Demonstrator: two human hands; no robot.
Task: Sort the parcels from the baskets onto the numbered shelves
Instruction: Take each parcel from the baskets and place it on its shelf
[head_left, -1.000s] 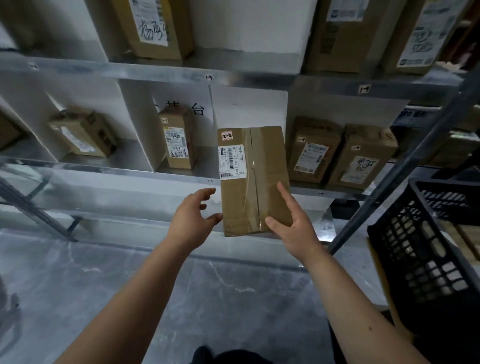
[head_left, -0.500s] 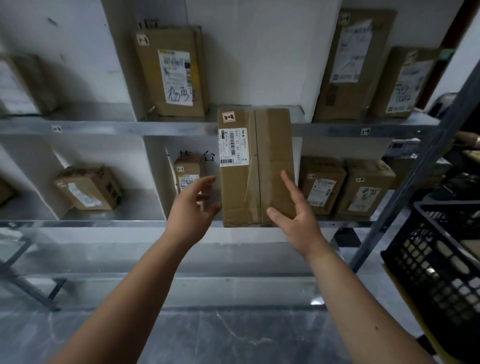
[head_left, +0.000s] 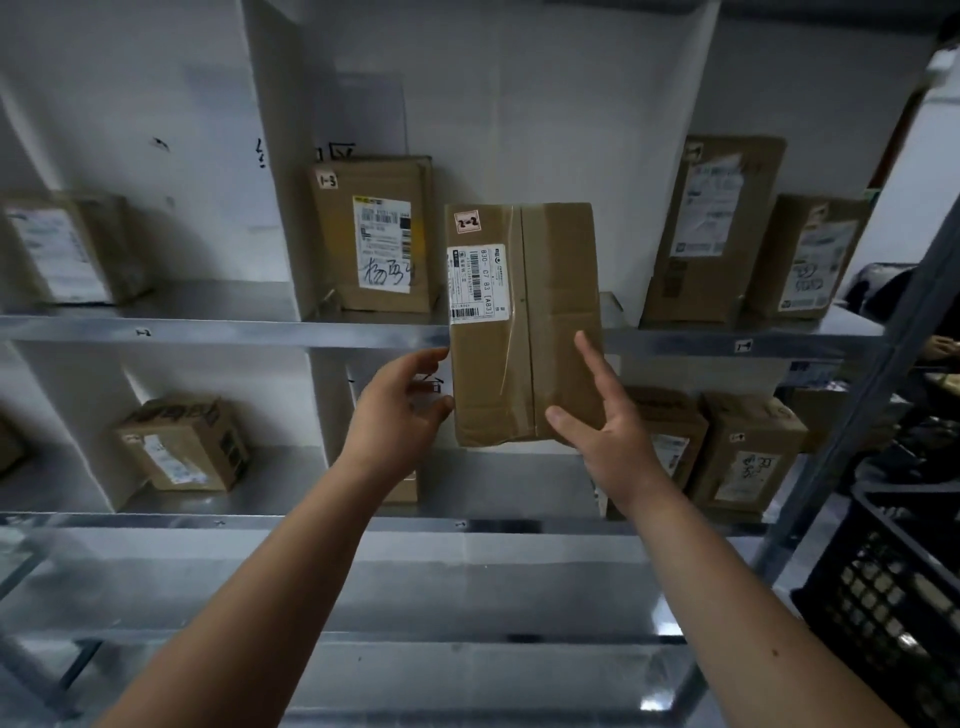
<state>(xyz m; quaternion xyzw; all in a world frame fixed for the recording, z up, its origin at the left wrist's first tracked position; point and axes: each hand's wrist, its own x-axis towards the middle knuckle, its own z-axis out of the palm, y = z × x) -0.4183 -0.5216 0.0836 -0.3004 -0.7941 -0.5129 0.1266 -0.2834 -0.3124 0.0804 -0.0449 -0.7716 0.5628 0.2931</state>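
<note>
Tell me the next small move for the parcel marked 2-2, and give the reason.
Probably lower it toward the shelf below. The parcel, held between the left hand and right hand, carries a 2-2 sticker, while the upper shelf edge reads 1-something and the box behind is marked 1-3. The lower edge labels are too blurred to read.

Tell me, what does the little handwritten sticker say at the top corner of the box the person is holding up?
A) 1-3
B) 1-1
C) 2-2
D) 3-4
C: the small sticker on the upper left corner of the held box reads 2-2; the 1-3 tag sits on another box standing on the shelf behind.
</note>
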